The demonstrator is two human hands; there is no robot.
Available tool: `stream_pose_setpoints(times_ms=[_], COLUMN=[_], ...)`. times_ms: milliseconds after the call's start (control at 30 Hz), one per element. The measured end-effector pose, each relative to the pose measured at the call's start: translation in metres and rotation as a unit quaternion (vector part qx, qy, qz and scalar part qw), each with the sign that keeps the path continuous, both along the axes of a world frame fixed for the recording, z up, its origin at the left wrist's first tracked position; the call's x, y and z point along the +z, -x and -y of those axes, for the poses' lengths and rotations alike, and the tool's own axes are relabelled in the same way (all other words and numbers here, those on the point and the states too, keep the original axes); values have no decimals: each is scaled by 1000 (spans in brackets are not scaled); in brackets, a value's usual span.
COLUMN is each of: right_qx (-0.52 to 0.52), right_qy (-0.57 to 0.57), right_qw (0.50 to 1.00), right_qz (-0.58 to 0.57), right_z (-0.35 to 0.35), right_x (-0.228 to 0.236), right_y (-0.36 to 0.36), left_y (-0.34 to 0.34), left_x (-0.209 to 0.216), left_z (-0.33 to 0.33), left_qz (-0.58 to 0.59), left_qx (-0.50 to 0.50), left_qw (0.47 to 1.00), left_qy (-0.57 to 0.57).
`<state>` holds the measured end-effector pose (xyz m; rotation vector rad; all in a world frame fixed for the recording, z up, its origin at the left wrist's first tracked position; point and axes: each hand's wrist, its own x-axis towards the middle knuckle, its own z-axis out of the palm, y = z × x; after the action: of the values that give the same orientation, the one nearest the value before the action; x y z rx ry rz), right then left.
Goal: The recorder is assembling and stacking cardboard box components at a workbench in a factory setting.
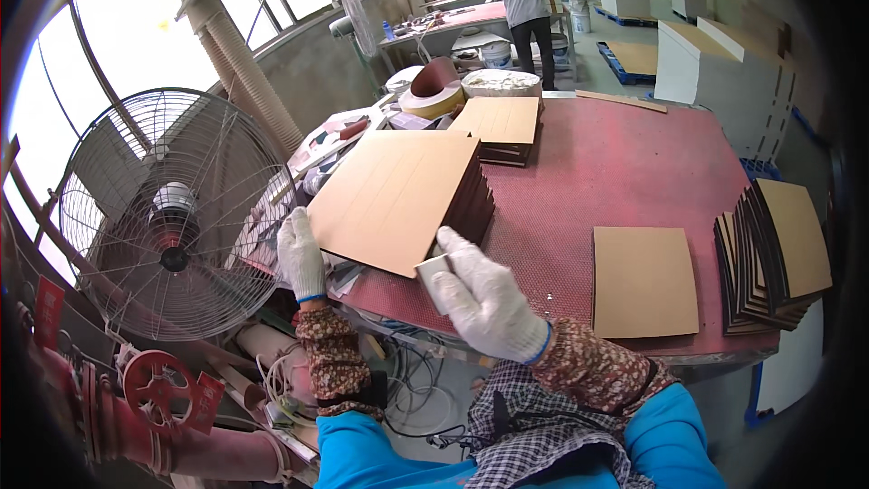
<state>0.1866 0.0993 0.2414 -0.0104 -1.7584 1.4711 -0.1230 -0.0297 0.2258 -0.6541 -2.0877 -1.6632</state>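
Observation:
Both my hands wear white knitted gloves with blue cuffs. My right hand (493,299) is closed around a small pale sanding block (433,282), at the near right corner of a stack of tan boards (389,190). The boards have dark edges, and faint lines cross the top one. At the stack's near left corner, my left hand (300,254) rests against the edge with its fingers stretched out. The stack lies on a red table (579,181) with a textured top.
A large caged fan (172,217) stands close by on the left. One tan board (644,281) and a fanned stack of boards (787,244) lie to the right. Behind are a smaller board stack (498,120) and an abrasive roll (434,91). A person (525,0) works farther back.

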Motion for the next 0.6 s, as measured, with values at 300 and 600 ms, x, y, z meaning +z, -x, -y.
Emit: stream_pose_setpoints(times_ms=[300,600], right_qx=[-55,-100], right_qy=[-44,-84], right_qw=[997,991], right_qz=[9,18], right_z=[-2,-17], right_x=[-9,-18], right_y=[48,61], left_y=[55,43], left_x=[-14,-12], left_z=[-15,-24], left_qz=[8,-1], left_qx=[-75,-32], left_qw=[991,992], left_qy=[-108,-118])
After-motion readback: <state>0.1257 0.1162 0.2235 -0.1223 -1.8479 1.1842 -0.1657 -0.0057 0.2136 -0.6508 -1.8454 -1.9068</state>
